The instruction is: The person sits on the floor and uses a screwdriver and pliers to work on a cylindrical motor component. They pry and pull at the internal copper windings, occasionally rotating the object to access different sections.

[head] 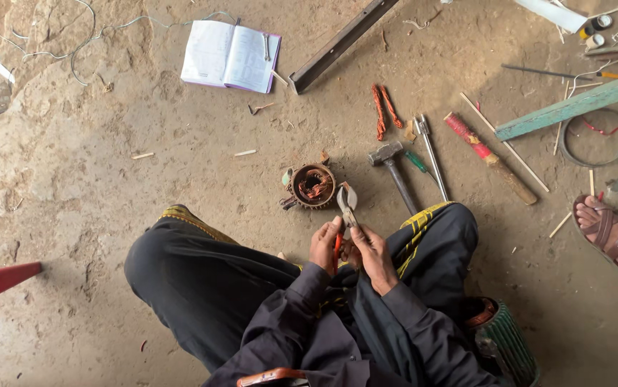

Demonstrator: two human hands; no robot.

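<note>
A rough, dusty earthen floor [108, 179] carries scattered tools. The round rusty motor stator [312, 185], copper windings inside it, lies just before the knees. Left hand [325, 244] and right hand [371, 252] are both closed around the red-handled steel pliers [347, 204], jaws pointing toward the stator. A steel hammer [392, 170] lies nearby.

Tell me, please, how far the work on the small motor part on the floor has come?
Done, it seems: the round stator lies on the floor with copper windings tangled and pulled loose inside. In hand: the left hand and right hand together hold pliers with red handles, tips near the stator. Left: much copper remains inside; the hammer and screwdriver lie unused beside it.
</note>
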